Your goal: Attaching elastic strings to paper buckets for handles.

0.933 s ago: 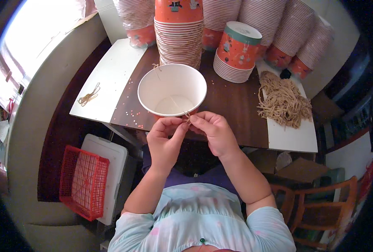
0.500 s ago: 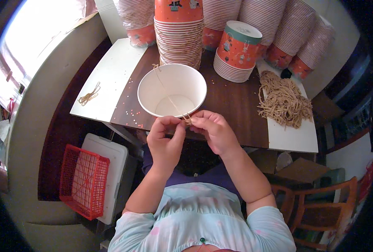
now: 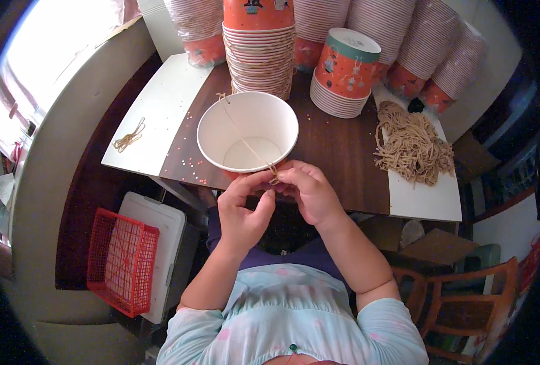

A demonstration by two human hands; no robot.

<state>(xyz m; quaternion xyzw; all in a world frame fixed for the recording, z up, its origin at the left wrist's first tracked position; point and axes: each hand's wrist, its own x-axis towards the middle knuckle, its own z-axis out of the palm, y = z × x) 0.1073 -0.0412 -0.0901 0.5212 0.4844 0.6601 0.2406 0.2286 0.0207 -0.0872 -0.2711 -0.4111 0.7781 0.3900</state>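
A paper bucket (image 3: 249, 131), white inside, stands at the table's front edge with its mouth tilted toward me. A thin tan cord (image 3: 241, 135) runs across its opening from a knot on the far left rim to the near rim, where it ends in a small loop. My right hand (image 3: 309, 191) pinches the cord at that loop between thumb and fingers. Curled close beside it, my left hand (image 3: 242, 207) works at the same bit of cord, its thumb below the forefinger. The fingertips behind the loop are partly hidden.
Behind the bucket rises a tall stack of orange buckets (image 3: 259, 55); a shorter upside-down stack (image 3: 346, 73) stands to its right. A heap of tan cords (image 3: 413, 143) lies at the right, a few cords (image 3: 129, 136) at the left. A red basket (image 3: 124, 261) sits below left.
The bucket has shifted slightly left. The cord's looped end now shows more clearly at the near rim, and my left thumb has dropped away from the forefinger and moved right.
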